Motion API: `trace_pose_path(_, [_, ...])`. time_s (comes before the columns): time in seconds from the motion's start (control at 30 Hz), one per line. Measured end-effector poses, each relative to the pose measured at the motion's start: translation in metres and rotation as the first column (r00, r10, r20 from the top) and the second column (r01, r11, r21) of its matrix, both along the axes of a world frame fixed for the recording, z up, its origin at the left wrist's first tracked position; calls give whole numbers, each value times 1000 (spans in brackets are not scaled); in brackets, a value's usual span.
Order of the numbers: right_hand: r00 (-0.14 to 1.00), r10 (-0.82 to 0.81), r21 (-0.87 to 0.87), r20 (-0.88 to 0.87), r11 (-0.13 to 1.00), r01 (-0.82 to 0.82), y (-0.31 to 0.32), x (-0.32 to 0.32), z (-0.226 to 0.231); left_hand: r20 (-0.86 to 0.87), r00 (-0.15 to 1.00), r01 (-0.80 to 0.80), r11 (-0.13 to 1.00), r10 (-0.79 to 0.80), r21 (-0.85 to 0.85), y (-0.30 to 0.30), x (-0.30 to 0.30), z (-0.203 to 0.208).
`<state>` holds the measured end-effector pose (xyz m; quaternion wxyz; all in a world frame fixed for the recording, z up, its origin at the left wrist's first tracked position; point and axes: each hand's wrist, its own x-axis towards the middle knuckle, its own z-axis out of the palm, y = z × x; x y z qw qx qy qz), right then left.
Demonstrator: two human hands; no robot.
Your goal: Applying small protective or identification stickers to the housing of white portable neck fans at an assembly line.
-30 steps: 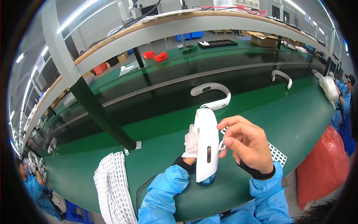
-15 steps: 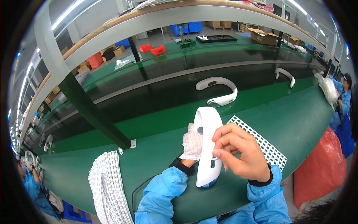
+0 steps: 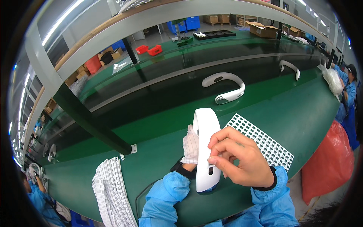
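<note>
In a white striped glove, my left hand (image 3: 190,145) grips a white curved neck fan (image 3: 206,132) from its left side and holds it tilted upright above the table. A small dark slot shows low on its outer face. Bare, my right hand (image 3: 238,155) is closed in a pinch just above that slot, thumb and forefinger against the shell. Whatever lies between those fingertips is too small to make out. Beside my right hand rests a white perforated sheet (image 3: 261,140) with rows of dark oblong cells. The gloved fingers are partly hidden behind the fan.
A pile of white perforated strips (image 3: 109,189) lies to the left. Beyond my hands, another neck fan (image 3: 236,89) and a farther one (image 3: 291,70) rest on the conveyor belt (image 3: 159,98). A green post (image 3: 92,117) stands left; a red bag (image 3: 327,162) is right. Co-workers sit at both ends.
The held fan has turned slightly, its outer face now more toward me. My right pinch has moved a little left and down along it. The whole view has shifted slightly.
</note>
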<state>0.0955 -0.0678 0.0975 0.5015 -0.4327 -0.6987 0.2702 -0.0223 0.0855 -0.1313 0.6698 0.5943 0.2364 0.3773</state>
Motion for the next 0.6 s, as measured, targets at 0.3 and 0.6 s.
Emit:
trace_pose_path(0.3, [999, -21, 30, 38, 999, 20, 2, -2, -3, 63, 998, -19, 997, 23, -71, 3, 0, -7])
trace_pose_path(0.6, [997, -48, 57, 52, 997, 45, 2, -8, -4, 137, 989, -28, 990, 47, -138, 7, 3, -9])
